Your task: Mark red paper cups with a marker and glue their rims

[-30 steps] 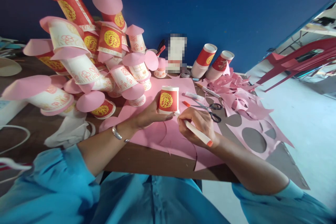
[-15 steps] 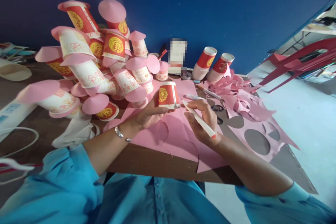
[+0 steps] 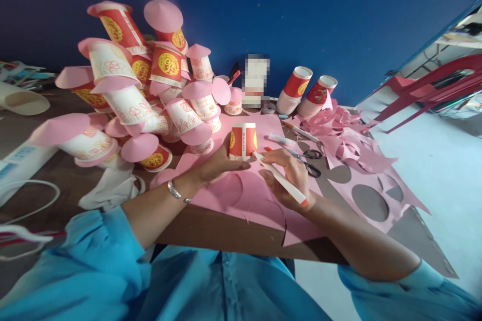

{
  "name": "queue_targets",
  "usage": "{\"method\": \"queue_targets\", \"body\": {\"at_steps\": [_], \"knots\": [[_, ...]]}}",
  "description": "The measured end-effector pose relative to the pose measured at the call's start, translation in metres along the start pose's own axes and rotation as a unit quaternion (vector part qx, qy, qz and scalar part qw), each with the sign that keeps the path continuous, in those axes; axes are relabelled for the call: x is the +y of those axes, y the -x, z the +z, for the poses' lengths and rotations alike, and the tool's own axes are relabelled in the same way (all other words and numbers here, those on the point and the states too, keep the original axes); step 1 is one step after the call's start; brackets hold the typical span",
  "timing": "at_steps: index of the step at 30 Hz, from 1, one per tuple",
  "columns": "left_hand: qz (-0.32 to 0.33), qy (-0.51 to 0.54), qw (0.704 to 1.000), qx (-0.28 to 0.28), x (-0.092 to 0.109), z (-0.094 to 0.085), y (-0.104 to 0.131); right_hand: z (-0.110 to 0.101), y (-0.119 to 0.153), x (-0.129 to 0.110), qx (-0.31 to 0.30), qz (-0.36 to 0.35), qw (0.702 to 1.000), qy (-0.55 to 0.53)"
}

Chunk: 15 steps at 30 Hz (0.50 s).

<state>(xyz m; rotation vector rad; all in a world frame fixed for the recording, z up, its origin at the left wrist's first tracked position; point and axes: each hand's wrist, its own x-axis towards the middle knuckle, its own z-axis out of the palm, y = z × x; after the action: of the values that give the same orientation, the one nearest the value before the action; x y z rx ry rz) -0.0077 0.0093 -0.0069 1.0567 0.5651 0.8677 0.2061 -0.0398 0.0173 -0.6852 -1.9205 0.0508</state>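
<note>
My left hand (image 3: 216, 164) is closed round a red and white paper cup (image 3: 237, 144) with a yellow emblem, its white seam strip facing me. A white marker pen with a red end (image 3: 284, 184) sits between the fingers of my right hand (image 3: 288, 173). Its tip is close to the lower right side of the cup; whether it touches I cannot tell. Beneath both hands lie sheets of pink paper (image 3: 263, 198). Just right of my right hand rest scissors (image 3: 312, 168) with black handles and a glue stick-like white tube (image 3: 280, 139).
At the left leans a heap of paper cups with pink cone tops (image 3: 122, 103). Two cup stacks (image 3: 289, 100) stand by the blue wall. Pink paper scraps (image 3: 350, 145) and a sheet with round holes (image 3: 357, 185) cover the right side. A red chair (image 3: 422, 90) stands beyond.
The cup has turned in my left hand, bringing its white seam strip to the middle. My right hand and the pen have shifted slightly left and down, toward the cup.
</note>
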Motion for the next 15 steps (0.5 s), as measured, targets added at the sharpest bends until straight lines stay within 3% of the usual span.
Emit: {"method": "queue_targets", "body": {"at_steps": [4, 15], "knots": [[0.013, -0.047, 0.999, 0.022, 0.0, -0.0022, 0.0005, -0.0033, -0.0021, -0.0023, -0.017, -0.009, 1.0, 0.007], [0.011, -0.05, 0.999, -0.003, 0.0022, -0.0005, 0.0012, -0.0052, -0.0046, -0.005, -0.02, -0.028, 0.999, 0.039]]}}
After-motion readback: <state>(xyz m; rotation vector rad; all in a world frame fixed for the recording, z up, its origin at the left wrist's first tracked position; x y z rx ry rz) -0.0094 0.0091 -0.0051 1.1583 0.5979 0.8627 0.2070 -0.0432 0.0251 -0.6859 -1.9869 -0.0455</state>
